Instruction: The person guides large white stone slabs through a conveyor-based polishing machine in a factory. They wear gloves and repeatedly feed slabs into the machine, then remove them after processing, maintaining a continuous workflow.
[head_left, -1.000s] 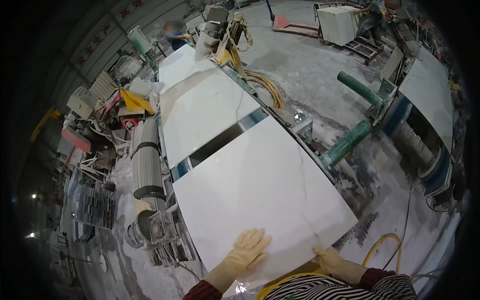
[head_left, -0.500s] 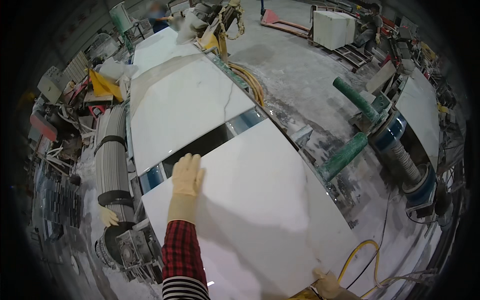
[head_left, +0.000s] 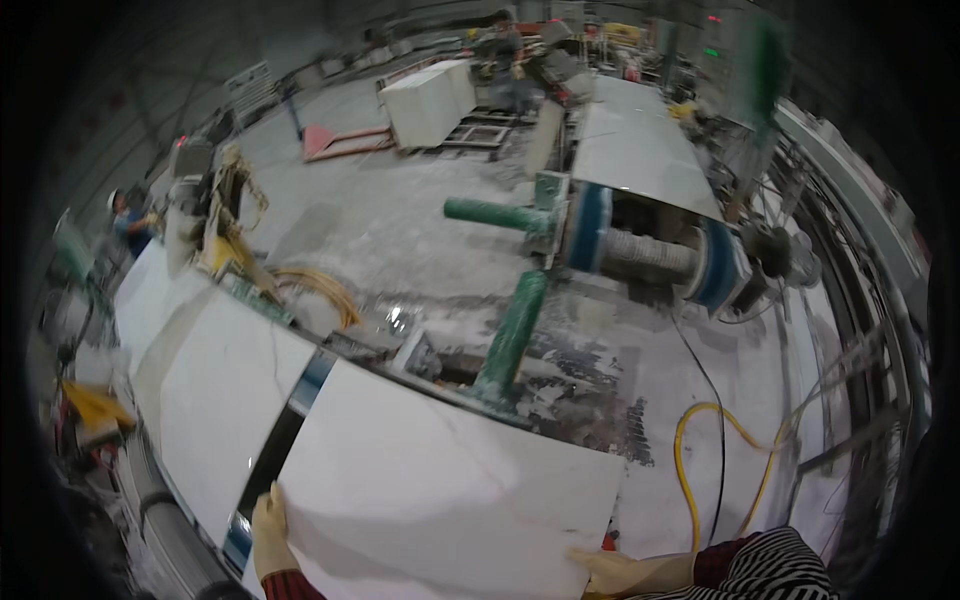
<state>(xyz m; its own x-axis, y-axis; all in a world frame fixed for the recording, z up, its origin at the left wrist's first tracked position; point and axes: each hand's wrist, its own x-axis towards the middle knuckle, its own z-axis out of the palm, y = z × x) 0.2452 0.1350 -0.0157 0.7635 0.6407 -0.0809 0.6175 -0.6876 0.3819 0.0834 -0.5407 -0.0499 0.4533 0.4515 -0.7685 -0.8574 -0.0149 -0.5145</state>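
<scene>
A large white stone slab (head_left: 430,470) with faint grey veining lies before me on a roller conveyor. My left hand (head_left: 268,525), in a pale yellow glove, grips the slab's far-left edge beside the dark gap. At the near right corner my right hand (head_left: 625,573), also gloved, holds the slab's right edge; some of its fingers are hidden beneath. Across the gap lies a second white slab (head_left: 220,390). Blue conveyor bands (head_left: 308,385) show between the two slabs.
Two green posts (head_left: 510,335) jut out beyond the slab. Another conveyor with a blue-banded roller (head_left: 650,255) carries a pale slab (head_left: 640,140). A yellow hose (head_left: 688,450) and black cable lie on the right floor. White blocks (head_left: 430,105) and people stand farther back.
The view has swung to the right, bringing the other conveyor toward the middle. My left hand has gone from lying flat on the slab to gripping its edge; my right still holds the corner.
</scene>
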